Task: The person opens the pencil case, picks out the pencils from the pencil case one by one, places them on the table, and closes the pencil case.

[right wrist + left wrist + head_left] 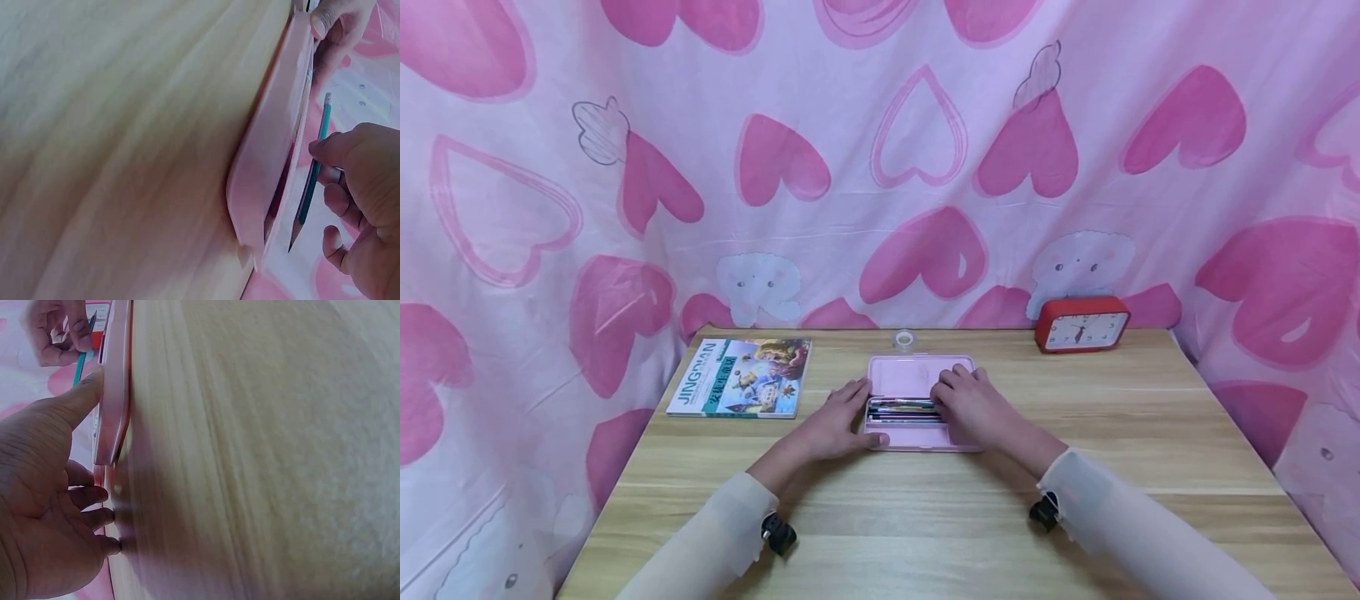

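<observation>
A pink pencil case [917, 438] lies with its lid [906, 377] folded back on the wooden table. Several pencils [898, 410] fill its tray. My left hand [835, 423] holds the case at its left end, thumb on the front rim and fingers along the side toward the back. Over the right end of the case, my right hand [976, 408] pinches a green pencil [314, 165] between thumb and fingers. In the right wrist view that pencil's sharpened tip points down and its eraser end up. From the head view, the right hand hides the pencil it holds.
A picture-covered book [741, 379] lies at the back left of the table [880, 517]. Behind the case sits a roll of clear tape [904, 339]. A red alarm clock [1082, 323] stands at the back right, before a pink heart-patterned curtain [925, 250].
</observation>
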The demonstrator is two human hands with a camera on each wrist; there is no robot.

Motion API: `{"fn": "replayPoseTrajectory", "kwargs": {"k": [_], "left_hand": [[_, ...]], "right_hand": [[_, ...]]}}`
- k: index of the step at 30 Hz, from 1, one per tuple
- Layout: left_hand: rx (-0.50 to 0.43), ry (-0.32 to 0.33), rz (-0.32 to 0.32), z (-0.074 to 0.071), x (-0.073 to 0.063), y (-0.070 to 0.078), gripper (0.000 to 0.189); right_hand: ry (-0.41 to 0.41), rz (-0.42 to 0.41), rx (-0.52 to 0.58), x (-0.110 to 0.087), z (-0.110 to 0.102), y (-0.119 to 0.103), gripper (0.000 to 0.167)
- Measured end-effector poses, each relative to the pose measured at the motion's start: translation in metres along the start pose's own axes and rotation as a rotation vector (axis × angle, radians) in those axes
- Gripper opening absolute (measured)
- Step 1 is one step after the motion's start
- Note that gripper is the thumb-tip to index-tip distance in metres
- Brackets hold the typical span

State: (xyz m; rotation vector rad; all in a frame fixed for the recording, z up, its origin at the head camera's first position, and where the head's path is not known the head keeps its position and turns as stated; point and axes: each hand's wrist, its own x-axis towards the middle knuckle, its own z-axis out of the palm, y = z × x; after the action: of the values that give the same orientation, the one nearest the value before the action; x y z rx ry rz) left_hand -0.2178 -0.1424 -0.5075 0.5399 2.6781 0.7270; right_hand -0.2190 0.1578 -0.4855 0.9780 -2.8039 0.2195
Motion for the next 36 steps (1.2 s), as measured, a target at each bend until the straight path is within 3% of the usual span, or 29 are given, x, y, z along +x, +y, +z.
{"fn": "replayPoseTrajectory", "kwargs": {"k": [5,13,18,27,36], "left_hand": [[-0.007,-0.003,0.008,0.0,0.0,0.0,0.111],[-0.002,0.0,0.02,0.0,0.0,0.0,0.111],[-0.004,-0.002,0.007,0.0,0.0,0.0,0.111],[-0.02,-0.01,-0.013,0.001,-0.001,-0.001,0.113],[-0.027,-0.012,-0.01,0.001,0.0,-0.001,0.112]], "right_hand": [[0.043,0.014,0.061,-0.007,-0.007,0.017,0.014],[-0.002,0.203,0.198,-0.027,-0.024,0.053,0.023],[-0.011,0.279,0.246,-0.043,-0.029,0.078,0.023],[-0.048,0.382,0.272,-0.067,-0.023,0.123,0.021],[-0.09,0.433,0.249,-0.079,-0.014,0.154,0.013]]}}
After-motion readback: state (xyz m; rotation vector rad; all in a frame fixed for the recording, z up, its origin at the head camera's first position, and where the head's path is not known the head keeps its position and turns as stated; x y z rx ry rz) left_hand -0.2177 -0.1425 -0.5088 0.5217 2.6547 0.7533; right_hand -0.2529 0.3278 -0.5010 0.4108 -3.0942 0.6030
